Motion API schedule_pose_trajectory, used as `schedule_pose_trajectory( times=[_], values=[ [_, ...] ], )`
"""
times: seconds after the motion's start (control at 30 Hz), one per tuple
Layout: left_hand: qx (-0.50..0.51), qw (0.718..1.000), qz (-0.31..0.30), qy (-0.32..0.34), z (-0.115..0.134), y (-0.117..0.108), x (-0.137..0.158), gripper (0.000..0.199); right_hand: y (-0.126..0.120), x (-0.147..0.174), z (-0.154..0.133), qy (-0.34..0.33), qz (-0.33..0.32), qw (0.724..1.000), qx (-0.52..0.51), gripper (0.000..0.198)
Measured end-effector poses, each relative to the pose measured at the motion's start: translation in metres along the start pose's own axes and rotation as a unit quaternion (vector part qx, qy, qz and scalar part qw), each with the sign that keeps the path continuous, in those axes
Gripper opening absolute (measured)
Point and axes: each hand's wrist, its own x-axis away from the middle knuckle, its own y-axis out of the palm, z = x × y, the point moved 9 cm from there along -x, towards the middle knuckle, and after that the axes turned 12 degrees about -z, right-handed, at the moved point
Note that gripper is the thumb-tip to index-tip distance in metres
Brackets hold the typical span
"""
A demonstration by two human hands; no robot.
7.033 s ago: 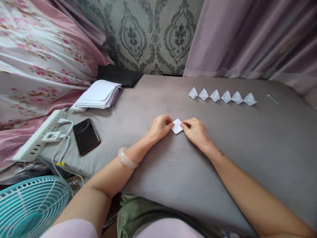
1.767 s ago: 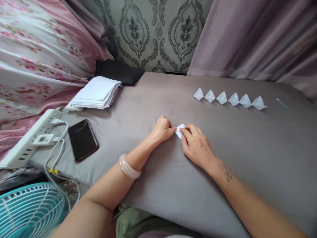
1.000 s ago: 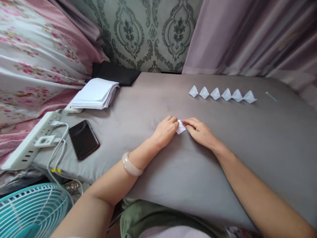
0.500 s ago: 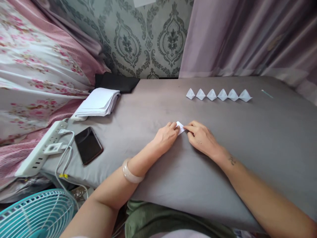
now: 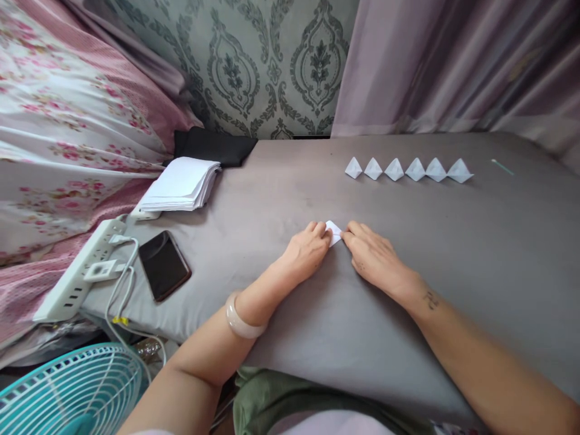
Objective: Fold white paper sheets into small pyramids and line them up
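Note:
A small folded piece of white paper (image 5: 334, 232) lies on the grey cloth surface between my hands. My left hand (image 5: 309, 246) is closed on its left side, fingers pressed down over part of it. At its right corner, the fingers of my right hand (image 5: 369, 251) are bunched together and grip the edge. My hands cover both ends of the paper, so only its middle shows. Beyond them, to the right, several folded white paper boats (image 5: 394, 170) stand in a row.
A stack of white paper (image 5: 179, 184) sits at the back left before a black folder-like item (image 5: 215, 148). Nearer are a phone (image 5: 164, 266), a power strip (image 5: 79, 272) with cables, and a teal fan (image 5: 72, 393). A thin stick (image 5: 502, 167) lies far right.
My right hand has turned, its fingers bunching at the paper's right corner where one finger was stretched along it. My left hand stays on the paper. The view has shifted slightly.

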Motion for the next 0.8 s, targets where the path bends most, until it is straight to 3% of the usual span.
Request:
schedule_pose_trajectory(
  times=[0.2, 0.3, 0.43, 0.63, 0.8],
  values=[
    [0.000, 1.000, -0.004, -0.006, -0.001, -0.001, -0.002, 0.028, -0.004, -0.001, 0.009, 0.031, 0.068, 0.996, -0.038, 0.036],
    [-0.006, 1.000, 0.007, -0.002, -0.001, -0.004, -0.003, 0.028, -0.005, -0.001, 0.004, 0.007, 0.101, 0.993, -0.056, 0.043],
    [0.007, 1.000, 0.000, -0.004, -0.001, -0.006, -0.003, 0.027, -0.001, -0.004, -0.012, -0.045, 0.096, 0.991, -0.077, 0.046],
    [0.025, 1.000, 0.005, -0.002, -0.002, -0.009, 0.001, 0.029, 0.004, -0.008, -0.015, -0.026, 0.089, 0.995, -0.044, 0.046],
    [0.159, 0.987, 0.029, -0.001, -0.025, -0.010, 0.005, 0.040, 0.001, -0.010, -0.015, -0.020, 0.093, 0.995, -0.007, 0.045]
  ],
)
